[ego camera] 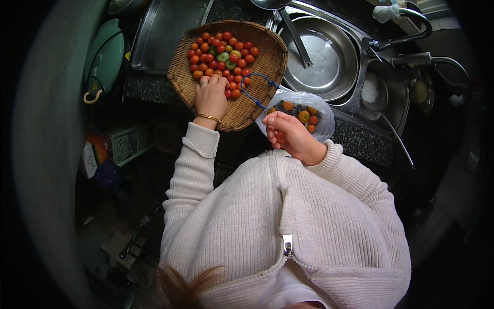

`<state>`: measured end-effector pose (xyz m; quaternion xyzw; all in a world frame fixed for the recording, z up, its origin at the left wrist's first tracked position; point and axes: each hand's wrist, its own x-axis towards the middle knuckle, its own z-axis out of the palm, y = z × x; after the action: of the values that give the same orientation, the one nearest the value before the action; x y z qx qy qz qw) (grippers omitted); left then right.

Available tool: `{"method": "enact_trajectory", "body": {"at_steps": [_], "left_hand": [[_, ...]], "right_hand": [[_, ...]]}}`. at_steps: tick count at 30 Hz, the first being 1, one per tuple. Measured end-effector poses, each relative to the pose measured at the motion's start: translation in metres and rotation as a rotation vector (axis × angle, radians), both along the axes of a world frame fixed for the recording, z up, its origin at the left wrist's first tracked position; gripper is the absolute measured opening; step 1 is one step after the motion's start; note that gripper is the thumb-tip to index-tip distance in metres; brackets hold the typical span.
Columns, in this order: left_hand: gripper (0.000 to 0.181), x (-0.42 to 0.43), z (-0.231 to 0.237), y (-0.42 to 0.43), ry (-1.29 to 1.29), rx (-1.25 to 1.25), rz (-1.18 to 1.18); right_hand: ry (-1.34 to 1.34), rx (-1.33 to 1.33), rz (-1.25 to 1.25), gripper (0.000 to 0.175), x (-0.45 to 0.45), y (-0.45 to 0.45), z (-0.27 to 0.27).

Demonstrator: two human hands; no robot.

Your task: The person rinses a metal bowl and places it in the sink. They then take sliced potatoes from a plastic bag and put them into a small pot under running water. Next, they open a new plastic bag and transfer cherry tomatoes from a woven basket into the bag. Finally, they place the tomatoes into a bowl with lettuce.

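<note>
A woven bamboo basket (pixel 239 112) rests at the counter's front edge, holding many small red and orange tomatoes (pixel 220 63) with a few green ones (pixel 223 57) among them. My left hand (pixel 211 92), with a ring and a bracelet, reaches over its near side. Its fingertips touch the tomatoes, and whether they grip one is hidden. A blue cord loop (pixel 242 87) hangs from the basket's right rim. My right hand (pixel 291 133) is curled just in front of a clear plastic bag (pixel 326 116), with nothing visible in its fingers. Several orange and greenish tomatoes (pixel 303 116) lie in the bag.
Right of the basket, a large steel pan (pixel 328 83) sits in the sink, with a ladle handle (pixel 295 38) across it. A faucet (pixel 409 38) stands at the far right. On the left are a metal tray (pixel 166 34) and a green lid (pixel 106 58).
</note>
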<state>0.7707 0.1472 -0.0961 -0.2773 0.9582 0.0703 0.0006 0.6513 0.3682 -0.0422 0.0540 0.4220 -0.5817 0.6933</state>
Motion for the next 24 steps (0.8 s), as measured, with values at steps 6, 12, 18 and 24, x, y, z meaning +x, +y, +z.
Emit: {"method": "enact_trajectory", "body": {"at_steps": [6, 12, 18, 24], "left_hand": [[0.022, -0.001, 0.015, -0.001, -0.044, 0.066, -0.048], [0.023, -0.012, 0.017, 0.002, 0.226, 0.442, 0.067], [0.031, -0.021, 0.001, 0.025, 0.209, 0.396, 0.063], [0.026, -0.019, -0.006, 0.023, 0.299, 0.186, -0.068]], "right_hand": [[0.017, 0.015, -0.024, 0.014, -0.009, 0.009, -0.002], [0.024, 0.008, -0.024, 0.013, -0.011, 0.009, -0.002], [0.071, 0.014, -0.018, 0.013, -0.013, 0.010, -0.001], [0.132, 0.062, -0.039, 0.012, -0.014, 0.015, -0.004]]}}
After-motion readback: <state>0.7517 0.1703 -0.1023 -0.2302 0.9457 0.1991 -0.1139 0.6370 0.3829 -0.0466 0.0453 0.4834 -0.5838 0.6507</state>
